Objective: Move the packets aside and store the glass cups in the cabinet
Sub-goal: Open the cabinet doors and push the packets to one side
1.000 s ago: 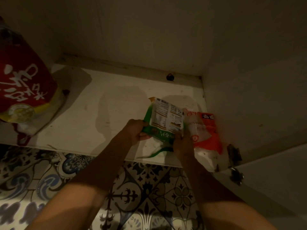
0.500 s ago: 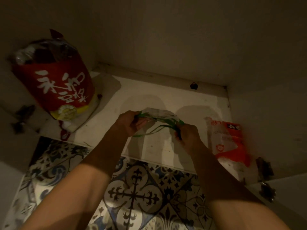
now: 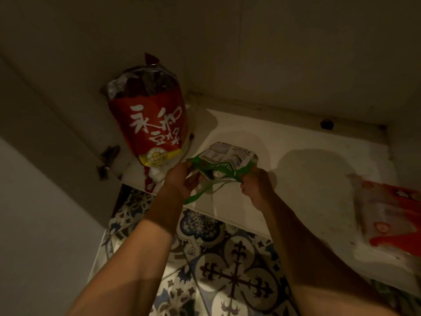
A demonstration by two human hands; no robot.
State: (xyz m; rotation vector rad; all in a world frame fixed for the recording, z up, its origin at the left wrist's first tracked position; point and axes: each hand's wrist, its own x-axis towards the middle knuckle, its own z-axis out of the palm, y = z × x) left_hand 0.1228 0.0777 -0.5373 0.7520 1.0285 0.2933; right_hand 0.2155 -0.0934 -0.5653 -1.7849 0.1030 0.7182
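Observation:
A green and white packet (image 3: pixel 225 161) hangs just above the cabinet floor (image 3: pixel 303 169), held by both hands. My left hand (image 3: pixel 181 181) grips its left edge and my right hand (image 3: pixel 256 187) pinches its right edge. A loose green strip dangles below the packet. A red and clear packet (image 3: pixel 391 215) lies flat on the cabinet floor at the right. A tall red bag with white characters (image 3: pixel 151 124) stands upright in the back left corner. No glass cups are in view.
The cabinet's back wall (image 3: pixel 284 53) and left side wall (image 3: pixel 57 99) close the space. A hinge (image 3: pixel 107 160) sits on the left wall. A small dark knob (image 3: pixel 326 124) lies by the back edge. Patterned floor tiles (image 3: pixel 227 270) lie below the shelf edge.
Both hands have carried the green packet to the left, away from the red and clear packet and towards the tall red bag. My view has swung left too.

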